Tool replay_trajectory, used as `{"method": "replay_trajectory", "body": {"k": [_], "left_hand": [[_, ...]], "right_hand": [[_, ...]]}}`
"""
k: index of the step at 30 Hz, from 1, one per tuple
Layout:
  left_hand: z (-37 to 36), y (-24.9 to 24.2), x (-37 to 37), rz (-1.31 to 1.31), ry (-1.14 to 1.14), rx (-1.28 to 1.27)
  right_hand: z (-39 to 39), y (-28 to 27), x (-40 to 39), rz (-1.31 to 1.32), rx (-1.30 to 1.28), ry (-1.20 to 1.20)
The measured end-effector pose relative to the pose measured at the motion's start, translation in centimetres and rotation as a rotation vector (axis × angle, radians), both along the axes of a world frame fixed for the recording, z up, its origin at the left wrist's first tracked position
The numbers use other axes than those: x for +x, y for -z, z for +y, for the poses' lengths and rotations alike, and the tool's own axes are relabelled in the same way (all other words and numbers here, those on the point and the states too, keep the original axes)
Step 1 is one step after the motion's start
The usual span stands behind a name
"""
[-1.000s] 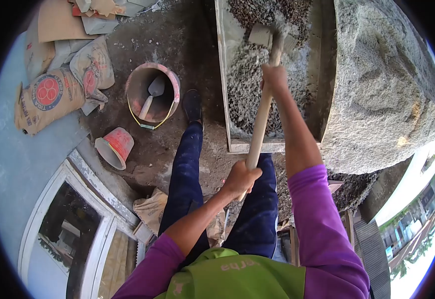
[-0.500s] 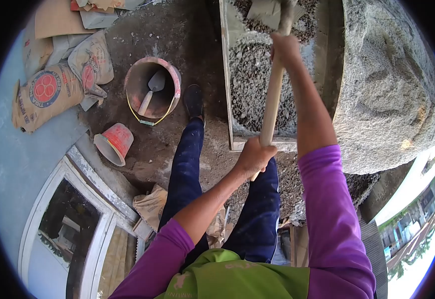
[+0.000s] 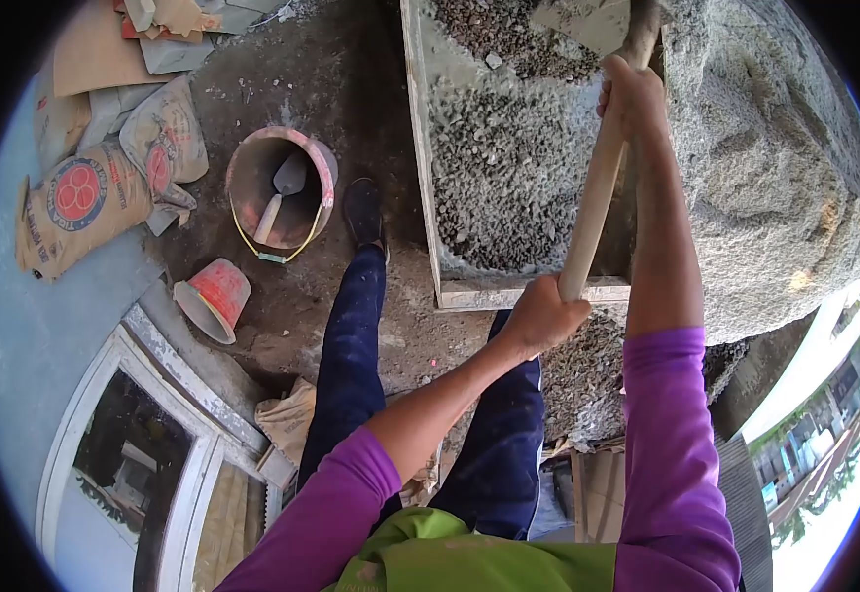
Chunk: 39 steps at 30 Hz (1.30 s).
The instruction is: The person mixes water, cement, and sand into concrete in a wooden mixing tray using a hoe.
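Both hands are wrapped round the long wooden handle of a hoe (image 3: 593, 207), which slants over a mixing trough (image 3: 509, 293). My right hand (image 3: 635, 97) grips it high up, near the trough's right side. Lower down, by the trough's near edge, my left hand (image 3: 546, 316) is closed round the handle's end. The hoe's head is mostly cut off at the top of the view. Grey gravelly concrete mix (image 3: 509, 178) lies in the trough, wet at its edges.
A large heap of grey sand (image 3: 765, 178) rises right of the trough. To the left stand a bucket (image 3: 323, 163) holding a trowel (image 3: 290, 176) and a small red bucket (image 3: 218, 291) on its side. Cement bags (image 3: 85, 207) lie by the wall, and a white-framed window (image 3: 124, 395) is below.
Both hands and the hoe's handle have swung to the right across the trough. The view has shifted slightly, so the buckets and trough appear further left.
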<state>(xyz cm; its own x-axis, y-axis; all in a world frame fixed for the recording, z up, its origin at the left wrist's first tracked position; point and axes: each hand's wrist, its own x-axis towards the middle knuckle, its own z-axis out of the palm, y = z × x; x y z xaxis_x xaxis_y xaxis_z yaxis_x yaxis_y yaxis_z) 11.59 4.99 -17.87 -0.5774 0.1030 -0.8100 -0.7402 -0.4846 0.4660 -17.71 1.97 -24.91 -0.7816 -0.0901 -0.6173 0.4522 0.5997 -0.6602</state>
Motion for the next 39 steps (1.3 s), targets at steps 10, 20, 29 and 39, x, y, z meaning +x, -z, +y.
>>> {"method": "replay_trajectory", "body": {"k": [10, 20, 29, 39], "left_hand": [[4.8, -6.5, 10.2, -0.222, -0.025, 0.147], [-1.0, 2.0, -0.4, -0.103, -0.043, -0.007], [0.6, -6.3, 10.4, -0.1, 0.099, -0.19], [-3.7, -0.2, 3.4, -0.219, -0.1, -0.025]], "right_hand": [[4.0, -0.7, 11.8, -0.133, 0.013, -0.015], [-1.6, 6.0, 0.8, -0.091, -0.028, 0.02], [1.1, -1.6, 12.2, -0.187, -0.177, 0.106], [-6.8, 7.7, 6.4, -0.174, 0.006, -0.118]]}}
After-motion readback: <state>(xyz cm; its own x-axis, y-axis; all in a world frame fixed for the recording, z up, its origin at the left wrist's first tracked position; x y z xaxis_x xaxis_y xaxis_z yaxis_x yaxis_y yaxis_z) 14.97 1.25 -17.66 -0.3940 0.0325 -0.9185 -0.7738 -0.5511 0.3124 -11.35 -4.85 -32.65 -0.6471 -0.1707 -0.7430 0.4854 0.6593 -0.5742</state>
